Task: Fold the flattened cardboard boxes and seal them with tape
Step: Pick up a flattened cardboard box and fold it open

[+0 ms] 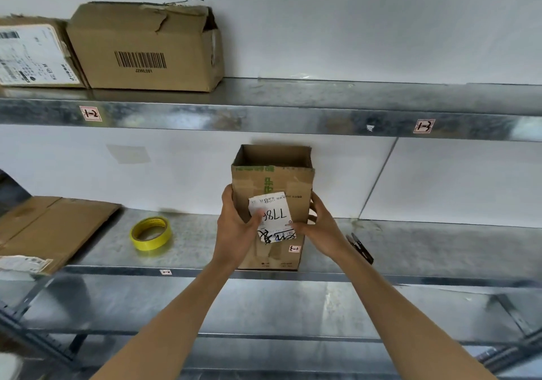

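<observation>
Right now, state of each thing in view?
Small brown cardboard box: upright, top open
Left hand: grips its left side
Right hand: grips its right side
Yellow tape roll: lying flat, untouched
Flattened brown cardboard box: unfolded
Barcoded brown carton: erected, top torn
Black snips: blades unclear

Cut off by left edge: flattened cardboard (50,227), white-labelled box (32,54) on upper shelf. Partly hidden behind right hand (319,230) and wrist: scissors (362,247). Partly covered by left hand (237,227) thumb: label (274,214) on open box (272,180); fine print unreadable.
</observation>
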